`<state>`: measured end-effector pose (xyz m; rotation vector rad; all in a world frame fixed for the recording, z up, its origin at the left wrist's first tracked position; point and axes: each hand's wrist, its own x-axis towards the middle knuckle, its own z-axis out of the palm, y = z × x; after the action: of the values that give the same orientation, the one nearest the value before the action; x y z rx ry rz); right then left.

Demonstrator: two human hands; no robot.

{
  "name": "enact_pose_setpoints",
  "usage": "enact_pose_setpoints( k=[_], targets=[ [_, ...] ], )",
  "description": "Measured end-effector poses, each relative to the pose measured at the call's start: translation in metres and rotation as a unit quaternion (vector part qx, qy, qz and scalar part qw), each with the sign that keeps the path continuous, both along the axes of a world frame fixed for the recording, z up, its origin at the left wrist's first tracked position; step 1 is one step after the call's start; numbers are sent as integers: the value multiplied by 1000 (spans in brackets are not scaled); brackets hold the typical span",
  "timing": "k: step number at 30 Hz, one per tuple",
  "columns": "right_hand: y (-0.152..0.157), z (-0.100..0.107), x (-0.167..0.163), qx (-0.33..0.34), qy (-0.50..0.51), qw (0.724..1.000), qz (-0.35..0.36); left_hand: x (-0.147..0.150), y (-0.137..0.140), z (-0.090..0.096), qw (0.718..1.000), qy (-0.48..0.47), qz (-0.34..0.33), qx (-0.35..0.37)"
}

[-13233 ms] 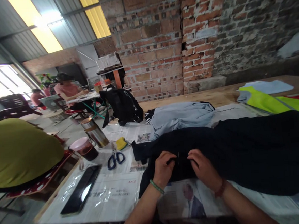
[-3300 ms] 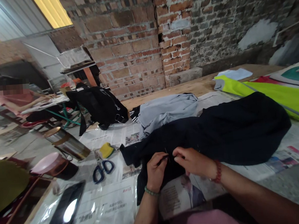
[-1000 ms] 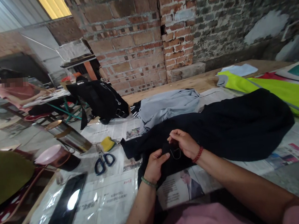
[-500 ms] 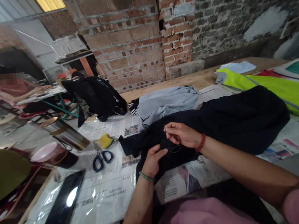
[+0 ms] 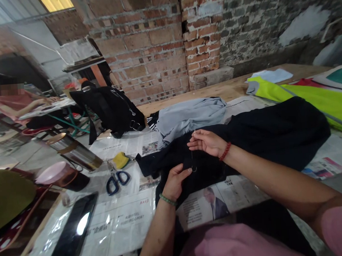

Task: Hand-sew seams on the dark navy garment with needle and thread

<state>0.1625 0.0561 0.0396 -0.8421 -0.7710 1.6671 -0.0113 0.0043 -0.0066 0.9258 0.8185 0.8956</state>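
A dark navy garment [image 5: 265, 137] lies spread across the newspaper-covered table in front of me. My left hand [image 5: 174, 181] pinches a fold of its black cloth between thumb and fingers. Above it, my right hand [image 5: 206, 142] holds a thin needle [image 5: 194, 132] upright between thumb and fingertips. Light thread [image 5: 192, 155] runs from the right hand down to the cloth, with a small loop beside my left thumb. The needle's lower part is hidden by the fingers.
Scissors [image 5: 113, 185], a yellow sponge [image 5: 121, 160], a phone [image 5: 73, 232], a lidded cup [image 5: 63, 177] and a steel flask [image 5: 74, 152] stand or lie leftward. Behind are a black bag [image 5: 108, 111], grey clothing [image 5: 190, 115] and, rightward, a neon vest [image 5: 306, 99]. A person [image 5: 13, 102] sits far left.
My right hand has risen slightly away from the cloth, drawing the thread straighter and making its loop smaller. My left hand keeps its place on the fabric.
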Motion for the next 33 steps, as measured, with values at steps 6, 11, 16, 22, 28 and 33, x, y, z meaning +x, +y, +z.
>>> enact_pose_setpoints(
  k=[6,11,16,22,28,33],
  targets=[
    [13,1,4,38,-70,989,-122,0,0,-2,1000,10,3,-7],
    [17,3,5,49,-110,982,-147,0,1,-4,1000,17,-8,-5],
    [18,3,5,54,-120,980,-148,0,1,-4,1000,9,-17,-2],
    [15,-1,5,49,-118,982,-143,2,1,-4,999,-9,25,-27],
    [10,-20,6,63,-145,979,-132,4,3,-9,980,-23,172,-96],
    [6,-29,6,57,-160,977,-128,3,4,-9,984,-16,154,-86]
  ],
)
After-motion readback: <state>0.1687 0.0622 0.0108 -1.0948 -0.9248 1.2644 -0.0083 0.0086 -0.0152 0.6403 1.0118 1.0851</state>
